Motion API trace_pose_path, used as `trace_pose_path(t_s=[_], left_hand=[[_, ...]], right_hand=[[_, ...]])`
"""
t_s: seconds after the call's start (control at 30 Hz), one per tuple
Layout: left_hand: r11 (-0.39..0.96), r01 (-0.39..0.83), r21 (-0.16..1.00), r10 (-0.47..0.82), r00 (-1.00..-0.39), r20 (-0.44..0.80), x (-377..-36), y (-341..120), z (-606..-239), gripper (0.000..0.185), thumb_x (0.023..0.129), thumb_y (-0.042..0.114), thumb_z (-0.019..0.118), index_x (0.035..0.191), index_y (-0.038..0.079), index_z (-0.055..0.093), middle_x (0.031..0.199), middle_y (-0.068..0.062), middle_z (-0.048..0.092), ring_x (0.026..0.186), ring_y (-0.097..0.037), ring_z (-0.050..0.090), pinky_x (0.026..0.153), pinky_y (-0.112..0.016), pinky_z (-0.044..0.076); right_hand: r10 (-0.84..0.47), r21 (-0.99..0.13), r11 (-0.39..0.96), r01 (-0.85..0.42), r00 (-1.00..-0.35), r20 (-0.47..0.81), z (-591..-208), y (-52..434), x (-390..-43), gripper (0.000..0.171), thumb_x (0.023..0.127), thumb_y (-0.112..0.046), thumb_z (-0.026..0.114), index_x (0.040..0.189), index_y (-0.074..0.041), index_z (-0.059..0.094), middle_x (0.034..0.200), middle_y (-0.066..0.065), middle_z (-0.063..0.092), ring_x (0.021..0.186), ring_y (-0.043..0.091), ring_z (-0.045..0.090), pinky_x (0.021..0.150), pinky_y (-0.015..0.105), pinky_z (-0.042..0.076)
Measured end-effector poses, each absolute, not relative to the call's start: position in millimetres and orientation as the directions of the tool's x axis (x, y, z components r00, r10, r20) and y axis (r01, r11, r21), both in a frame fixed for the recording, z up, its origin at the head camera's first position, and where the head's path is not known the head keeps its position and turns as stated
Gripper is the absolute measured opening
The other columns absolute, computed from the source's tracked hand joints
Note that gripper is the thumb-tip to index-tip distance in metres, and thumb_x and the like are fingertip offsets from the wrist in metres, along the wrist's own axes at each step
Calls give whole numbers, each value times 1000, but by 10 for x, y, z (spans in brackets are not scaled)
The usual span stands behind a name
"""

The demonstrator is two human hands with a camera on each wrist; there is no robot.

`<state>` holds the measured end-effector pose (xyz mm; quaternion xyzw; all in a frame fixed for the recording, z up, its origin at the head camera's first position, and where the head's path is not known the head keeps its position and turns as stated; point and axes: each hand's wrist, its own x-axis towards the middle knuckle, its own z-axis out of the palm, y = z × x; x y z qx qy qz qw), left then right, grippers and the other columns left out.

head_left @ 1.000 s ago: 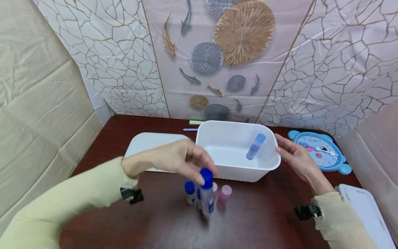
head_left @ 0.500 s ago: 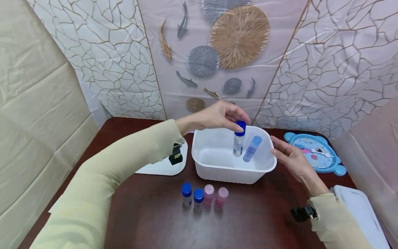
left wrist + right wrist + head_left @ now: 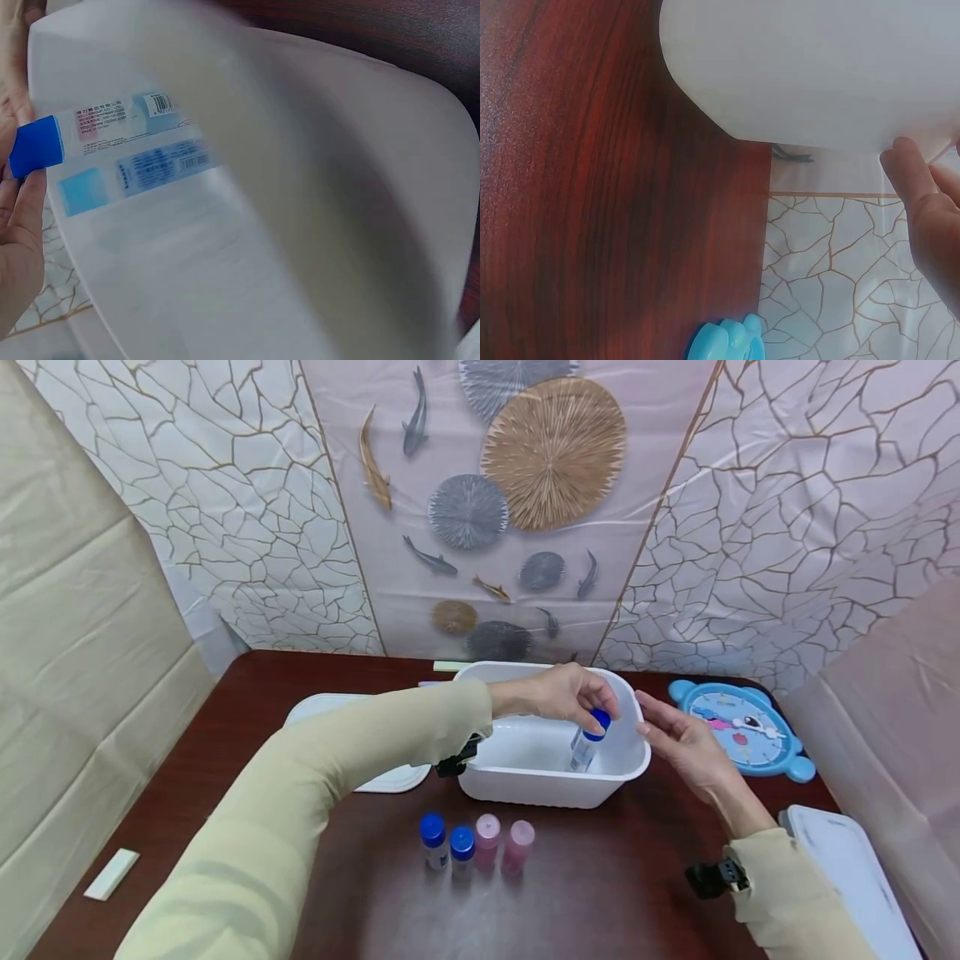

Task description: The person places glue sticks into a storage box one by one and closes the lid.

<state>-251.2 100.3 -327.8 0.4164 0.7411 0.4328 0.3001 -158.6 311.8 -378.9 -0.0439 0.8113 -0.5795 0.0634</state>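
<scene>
My left hand (image 3: 562, 692) reaches into a white plastic bin (image 3: 525, 790) and pinches the blue cap of a clear labelled bottle (image 3: 585, 754). This bottle leans inside the bin's right end. Beside it in the left wrist view lies a light-blue bottle (image 3: 150, 176), mostly hidden in the head view. At the bin's right end my right hand (image 3: 684, 750) touches the outer wall by the rim, its fingers fairly straight. In front of the bin stand two blue-capped bottles (image 3: 433, 841) and two pink bottles (image 3: 517, 847), close together in a row.
A white lid (image 3: 393, 779) lies left of the bin, partly behind my left sleeve. A blue animal-shaped toy clock (image 3: 738, 731) is at the right. Another white lid-like panel (image 3: 847, 860) lies by my right sleeve, and a small pale block (image 3: 112, 874) at far left.
My left hand has carried the blue-capped bottle from the row up over the bin and down into its right end. My right hand has stayed at the bin's end.
</scene>
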Motion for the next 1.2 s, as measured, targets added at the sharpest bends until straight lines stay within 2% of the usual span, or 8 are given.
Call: trace_pose_path(t_s=[0.27,0.57,1.0,1.1,1.2], left_hand=[[296,369,881,880,-465,-101,-2479,1097,-3364,25,77,-9,71,101,-9,63,104,-23,67,87,-12,62,79,-14,51],[325,411,852,883,-456,-117,-2432,1100,-3420,24,76,-7,72,99,-7,64,102,-20,69,88,-12,64,78,-13,51],[322,411,853,881,-460,-111,-2387,1131,-3491,27,77,-5,73,103,-5,65,106,-17,68,95,-13,64,81,-10,49],[315,393,864,884,-453,-116,-2384,1127,-3490,30,78,-6,71,107,-7,63,111,-19,66,103,-19,64,83,-11,49],[314,384,869,884,-451,-120,-2380,1114,-3477,33,78,-8,70,110,-7,62,114,-20,65,108,-22,62,85,-11,48]], right_hand=[[-147,-939,344,8,-987,-62,-3792,3123,-1593,64,96,-27,54,149,-7,23,150,22,28,117,-1,46,85,9,46],[-149,-947,320,6,-987,-57,-3778,3112,-1588,63,97,-25,53,148,-4,23,150,24,27,109,-10,47,85,9,47],[-153,-949,316,-5,-987,-46,-3769,3098,-1570,63,97,-23,53,148,-2,23,150,25,26,108,-10,48,84,10,47],[-152,-947,322,-8,-987,-43,-3773,3096,-1570,63,97,-24,53,148,-3,23,150,25,26,112,-6,48,84,11,47],[-147,-940,340,0,-988,-54,-3776,3103,-1573,63,97,-26,53,148,-5,23,151,23,27,120,4,47,85,11,47]])
